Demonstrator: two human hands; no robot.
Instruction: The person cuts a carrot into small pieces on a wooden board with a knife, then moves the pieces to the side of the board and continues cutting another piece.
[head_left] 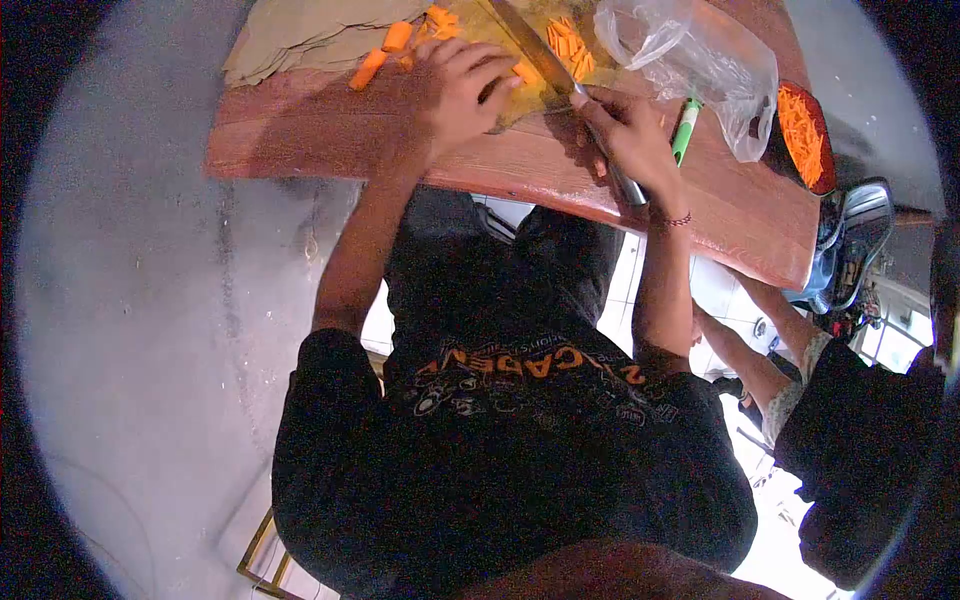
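Observation:
In the head view, my right hand [630, 140] is closed around the handle of a long kitchen knife [540, 50], whose blade points up and left over a yellowish cutting board [515, 108]. My left hand [465, 90] is left of the blade, its fingers curled and its fingertips at a small orange carrot piece [523, 73]. Part of that grip is hidden. Carrot chunks [370, 69] lie just left of my left hand, with cut carrot strips [441, 22] above it. More carrot sticks [568, 48] are heaped right of the blade.
A clear plastic bag [700, 60] and a green-handled tool [686, 130] lie right of the board on the wooden table [745, 215]. A container of shredded carrot [803, 135] is at the right edge. Brown sheets [300, 45] lie at left. Another person's arms [745, 355] are at lower right.

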